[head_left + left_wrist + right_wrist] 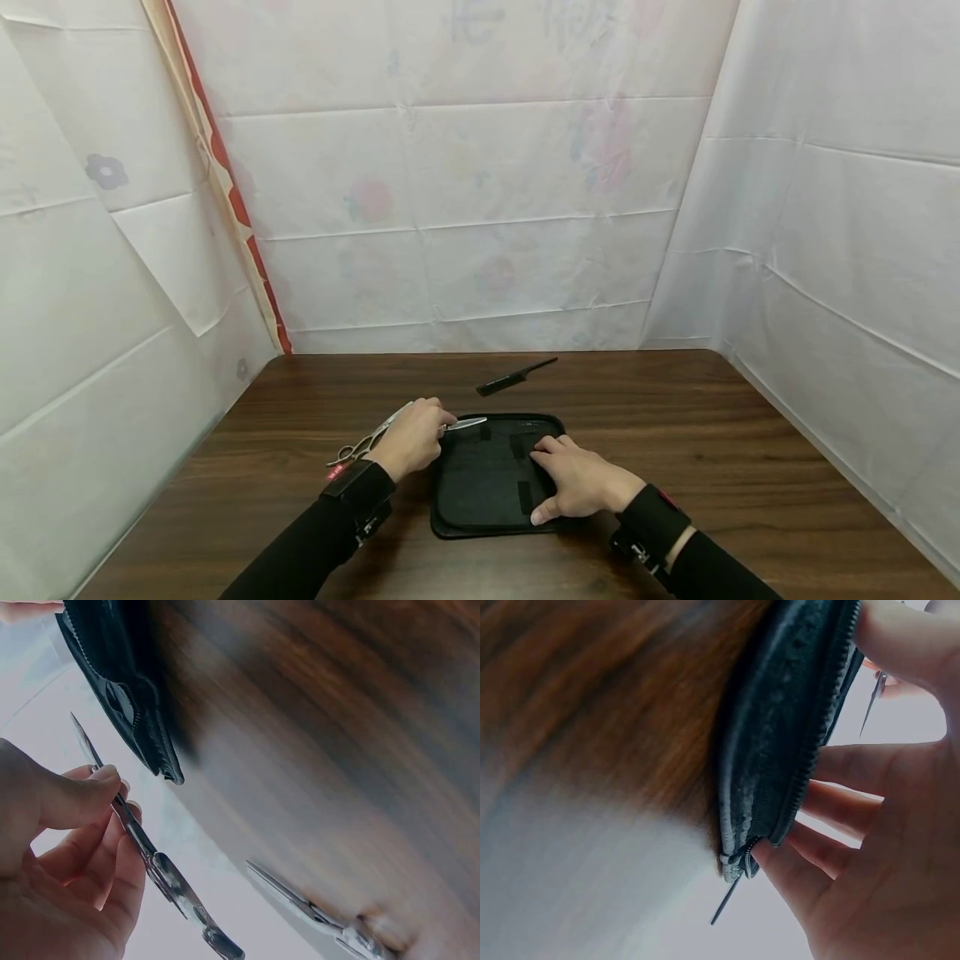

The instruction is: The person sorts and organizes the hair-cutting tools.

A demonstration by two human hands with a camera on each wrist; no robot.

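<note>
My left hand (411, 437) pinches a pair of silver scissors (139, 836) between thumb and fingers. Their pointed blades (467, 424) reach over the far left corner of a black zip case (476, 487), while the handles hang below the fingers in the left wrist view. On the case's right side rests my right hand (585, 479), its fingers spread and fairly straight along the zipped edge (810, 780). Dark strips cross the inner face of the case beside these fingertips. A second pair of silver scissors (360, 448) lies on the table to the left of my left hand.
Behind the case a black comb (504, 383) with a thin tail lies on the brown wooden table (750, 467). White patterned sheets (465, 275) stand as walls at the back and both sides.
</note>
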